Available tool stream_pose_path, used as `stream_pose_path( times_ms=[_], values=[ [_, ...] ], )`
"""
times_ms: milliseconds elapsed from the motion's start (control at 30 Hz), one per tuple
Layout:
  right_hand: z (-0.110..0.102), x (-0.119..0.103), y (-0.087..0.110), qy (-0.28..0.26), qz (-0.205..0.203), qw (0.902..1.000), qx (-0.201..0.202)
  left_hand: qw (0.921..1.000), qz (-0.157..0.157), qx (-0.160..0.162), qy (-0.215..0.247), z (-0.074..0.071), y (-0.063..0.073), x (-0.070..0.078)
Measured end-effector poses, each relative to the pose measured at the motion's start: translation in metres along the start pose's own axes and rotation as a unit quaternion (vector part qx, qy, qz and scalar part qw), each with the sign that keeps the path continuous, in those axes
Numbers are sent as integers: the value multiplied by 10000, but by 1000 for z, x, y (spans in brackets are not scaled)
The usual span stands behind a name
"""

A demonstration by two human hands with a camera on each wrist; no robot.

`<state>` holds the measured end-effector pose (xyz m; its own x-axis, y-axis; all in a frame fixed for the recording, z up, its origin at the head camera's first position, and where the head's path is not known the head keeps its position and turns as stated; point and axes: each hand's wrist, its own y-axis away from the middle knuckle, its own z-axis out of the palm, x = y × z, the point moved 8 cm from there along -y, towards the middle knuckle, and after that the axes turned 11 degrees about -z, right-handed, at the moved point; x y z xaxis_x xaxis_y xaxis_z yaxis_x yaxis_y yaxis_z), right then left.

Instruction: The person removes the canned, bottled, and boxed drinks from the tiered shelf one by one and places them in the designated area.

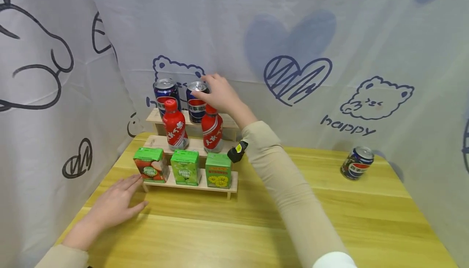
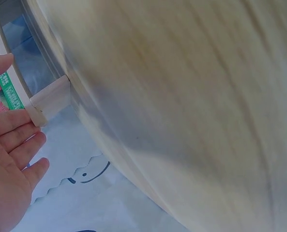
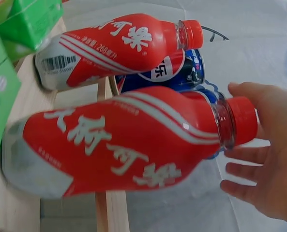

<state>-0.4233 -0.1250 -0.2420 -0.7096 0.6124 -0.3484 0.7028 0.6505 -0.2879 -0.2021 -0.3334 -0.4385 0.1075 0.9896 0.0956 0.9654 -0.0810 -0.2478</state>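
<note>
My right hand (image 1: 221, 95) reaches over the stand's top step, its thumb in front of the top of the right blue cola can (image 1: 196, 107). In the right wrist view its spread fingers (image 3: 245, 188) show beyond a red-capped bottle (image 3: 148, 140) that partly hides the can. My left hand (image 1: 115, 201) lies with extended fingers at the left end of the wooden stand's lowest step (image 1: 199, 190), beside a red and green juice box (image 1: 151, 166). In the left wrist view its fingertips meet the step's end (image 2: 37, 113).
Another blue can (image 1: 165, 95) is on the top step, with a second red bottle (image 1: 175, 125) below. Two more juice boxes, one green (image 1: 185, 169) and one with yellow flowers (image 1: 218, 172), share the lowest step. A lone can (image 1: 357, 163) stands at the table's (image 1: 329, 203) far right. White curtains (image 1: 227, 31) surround it.
</note>
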Motion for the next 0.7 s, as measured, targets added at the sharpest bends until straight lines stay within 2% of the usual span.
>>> stream_pose_path(
  times_ms=[267,500,700],
  values=[
    [10,0,-8,-142,533,9985,-15,10000,0,-22,-13,1,0,0],
    [16,-8,-12,602,978,9932,-171,10000,24,-44,17,2,1,2],
    [16,-15,-13,1129,1206,9862,-88,9998,-98,-154,5,3,0,0]
  ],
)
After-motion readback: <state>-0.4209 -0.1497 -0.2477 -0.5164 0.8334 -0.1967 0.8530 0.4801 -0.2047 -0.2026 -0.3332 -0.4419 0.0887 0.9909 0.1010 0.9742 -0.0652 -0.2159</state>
